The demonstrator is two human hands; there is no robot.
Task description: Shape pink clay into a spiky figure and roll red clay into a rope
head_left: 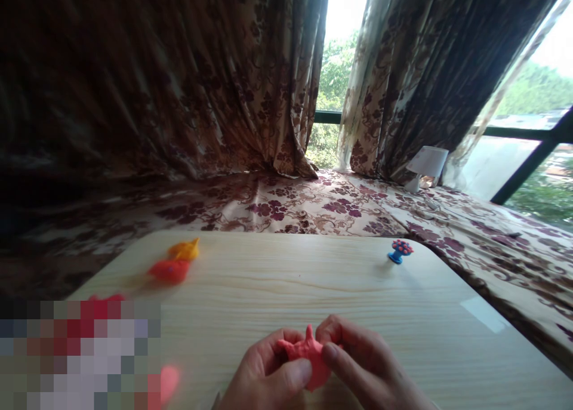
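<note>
Left hand (268,377) and right hand (364,362) pinch a pink lump (319,371) over the counter (268,293). A blue ornament (398,253) stands near its far-right corner.

Single head-worn view, forward and down across a close tabletop (268,290)

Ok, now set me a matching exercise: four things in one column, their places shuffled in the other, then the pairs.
Things
1. Pink piece
2. Blue figure
3. Yellow piece
4. White lamp

Places
A. Near the far right corner of the table
B. On the flowered cloth beyond the table
C. Held in both hands, left and right
D. Toward the table's far left, just beyond the red piece

Pairs: 1-C, 2-A, 3-D, 4-B
</note>
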